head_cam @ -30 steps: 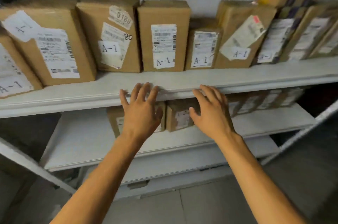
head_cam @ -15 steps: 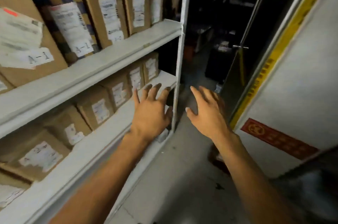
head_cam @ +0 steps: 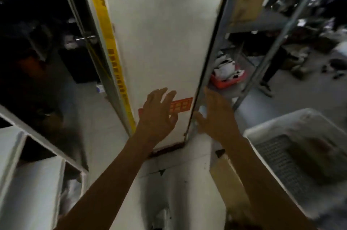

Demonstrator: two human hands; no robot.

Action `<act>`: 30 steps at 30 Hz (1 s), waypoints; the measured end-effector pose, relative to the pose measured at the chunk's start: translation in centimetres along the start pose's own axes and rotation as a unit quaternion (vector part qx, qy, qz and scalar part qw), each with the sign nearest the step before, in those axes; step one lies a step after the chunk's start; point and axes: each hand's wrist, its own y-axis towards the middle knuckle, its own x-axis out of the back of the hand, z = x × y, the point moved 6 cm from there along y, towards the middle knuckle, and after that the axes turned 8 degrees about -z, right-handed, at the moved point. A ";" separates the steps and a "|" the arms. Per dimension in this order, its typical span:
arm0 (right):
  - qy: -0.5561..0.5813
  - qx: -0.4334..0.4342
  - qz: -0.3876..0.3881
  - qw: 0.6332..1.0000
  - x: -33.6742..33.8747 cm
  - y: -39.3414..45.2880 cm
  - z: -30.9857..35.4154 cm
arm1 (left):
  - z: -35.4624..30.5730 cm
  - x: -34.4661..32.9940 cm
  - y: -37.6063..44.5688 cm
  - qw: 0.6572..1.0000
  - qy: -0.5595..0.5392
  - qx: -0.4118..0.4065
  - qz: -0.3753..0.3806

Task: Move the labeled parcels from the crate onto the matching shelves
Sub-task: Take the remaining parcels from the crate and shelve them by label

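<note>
Both hands are raised empty in front of a white pillar [head_cam: 161, 41]: the left hand [head_cam: 157, 117] and the right hand [head_cam: 216, 118] have fingers spread and loosely straight. An orange-red sticker [head_cam: 181, 105] on the pillar and a yellow printed strip [head_cam: 110, 49] down its left edge are too blurred to read. At near right, a white mesh plastic crate [head_cam: 277, 128] holds a blurred brown parcel [head_cam: 315, 158]. A white shelf edge [head_cam: 11, 147] shows near left.

A pillar [head_cam: 159, 41] stands ahead between shelving [head_cam: 28, 154] at left and a crate [head_cam: 281, 128] holding a parcel [head_cam: 317, 160] at right.
</note>
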 end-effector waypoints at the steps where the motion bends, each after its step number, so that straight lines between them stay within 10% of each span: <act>1: -0.008 -0.028 -0.010 1.000 0.7 0.4 -1.6 | -0.7 -1.5 1.3 0.999 -0.023 -0.022 0.009; 15: -0.160 -0.336 -0.071 0.926 9.6 -4.6 -18.8 | -15.8 -17.6 11.2 0.937 -0.152 -0.248 0.193; 30: -0.025 -0.512 -0.231 0.827 15.2 -6.6 -41.6 | -35.0 -37.3 17.3 0.873 -0.125 -0.360 0.303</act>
